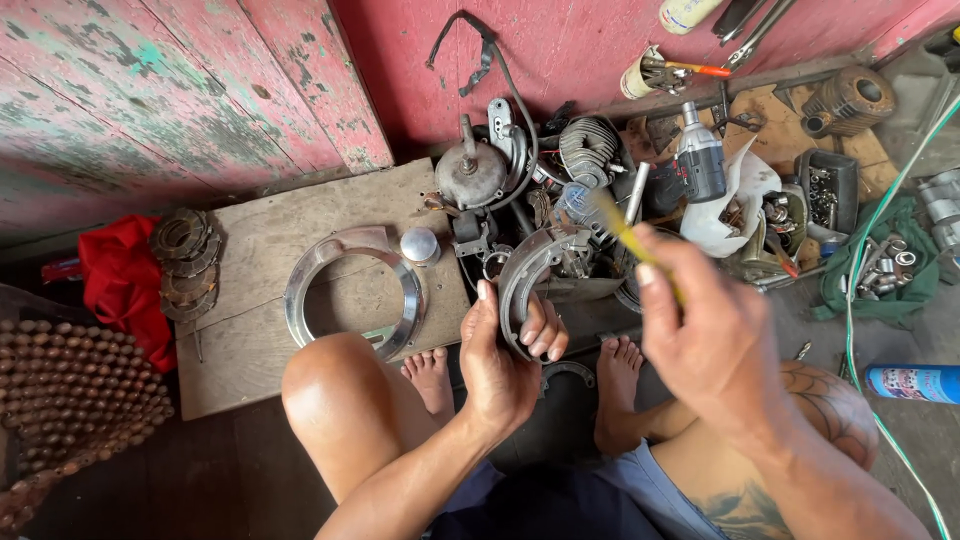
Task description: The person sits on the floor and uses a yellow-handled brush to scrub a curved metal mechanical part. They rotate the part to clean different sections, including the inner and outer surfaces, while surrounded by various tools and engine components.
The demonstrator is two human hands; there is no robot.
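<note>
now left hand (pixel 500 365) grips brake shoe (pixel 530 265); right hand (pixel 705 335) holds brush (pixel 622 228).

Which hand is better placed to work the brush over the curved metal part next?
Right, probably. The right hand holds the yellow brush just above the curved metal part; the left hand is occupied gripping it.

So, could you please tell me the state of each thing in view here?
Left hand: gripping the curved metal brake shoe, held upright.
Right hand: holding a yellow-handled tool, blurred.
Chrome ring: lying flat on the wooden board.
Cordless drill: lying untouched.
Blue spray can: on its side.
</note>
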